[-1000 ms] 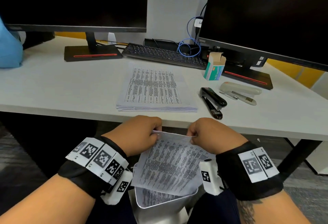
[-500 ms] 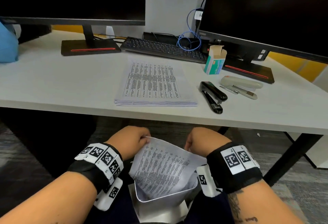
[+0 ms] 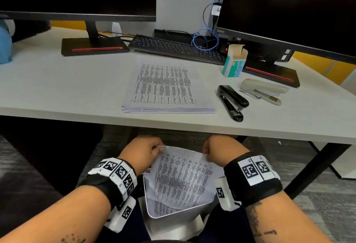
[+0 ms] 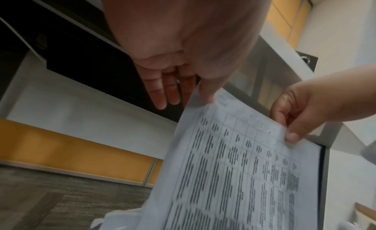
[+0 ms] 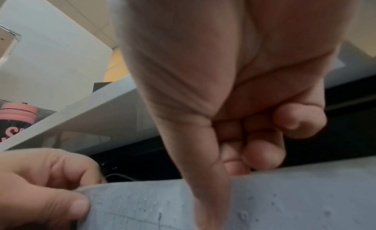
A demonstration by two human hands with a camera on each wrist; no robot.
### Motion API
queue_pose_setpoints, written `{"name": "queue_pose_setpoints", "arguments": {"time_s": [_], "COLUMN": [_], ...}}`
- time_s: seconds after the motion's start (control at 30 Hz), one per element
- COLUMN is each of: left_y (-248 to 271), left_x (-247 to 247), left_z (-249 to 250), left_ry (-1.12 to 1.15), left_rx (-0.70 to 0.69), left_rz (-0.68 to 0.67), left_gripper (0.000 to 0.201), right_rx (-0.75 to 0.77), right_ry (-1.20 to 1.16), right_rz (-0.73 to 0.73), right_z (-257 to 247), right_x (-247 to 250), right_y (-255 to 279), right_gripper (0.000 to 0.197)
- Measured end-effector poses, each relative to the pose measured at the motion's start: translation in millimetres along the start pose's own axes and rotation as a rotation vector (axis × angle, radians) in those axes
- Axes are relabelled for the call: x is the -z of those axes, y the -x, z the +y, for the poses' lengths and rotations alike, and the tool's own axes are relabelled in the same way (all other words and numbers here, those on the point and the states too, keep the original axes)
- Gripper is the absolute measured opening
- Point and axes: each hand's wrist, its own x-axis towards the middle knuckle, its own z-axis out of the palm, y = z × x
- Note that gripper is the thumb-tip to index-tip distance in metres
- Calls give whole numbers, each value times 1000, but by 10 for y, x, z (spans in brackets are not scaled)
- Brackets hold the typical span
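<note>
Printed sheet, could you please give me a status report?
Left hand and right hand pinch printed sheet at top corners. Lower end inside white container. Nothing blocking.

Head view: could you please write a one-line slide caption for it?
Left hand and right hand pinch a printed sheet by its top edge, below the desk edge.

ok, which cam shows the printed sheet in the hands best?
Head view: nearly the whole sheet shows, pinched near its top corners by the left hand and right hand. Left wrist shows most of it, blurred and cropped. Right wrist shows only its top edge.
</note>
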Motion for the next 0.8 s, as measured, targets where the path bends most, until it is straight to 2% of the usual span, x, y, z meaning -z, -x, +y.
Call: {"name": "queue_pose_setpoints", "arguments": {"time_s": [0.2,0.33,0.47,0.57,0.7,0.8], "left_y": [14,20,-48,-38,16,21], "left_x": [-25,-86,-133,-214,-266,-145], "left_z": [-112,-106,12,2,-59,-18], "left_ry": [-103,-105,-211,-288,-297,-265], "left_rx": [112,171,186,226,226,198], "left_rz": [-175,-213,-428,-560,-590,-507], "left_gripper": [14,12,10,20,24,30], "right_rx": [79,93,99,103,56,87], "right_ry": [44,104,153,151,48,-44], "right_rz": [-63,-81,-130,-142,-166,-175], "right_z": [-144,-182,-196,-170,-134,-163], "right_x": [-322,-549,-727,-868,-859,-643], "right_y": [-145,-236,-288,-301,-308,-241], "right_gripper": [17,18,17,17,23,44]}}
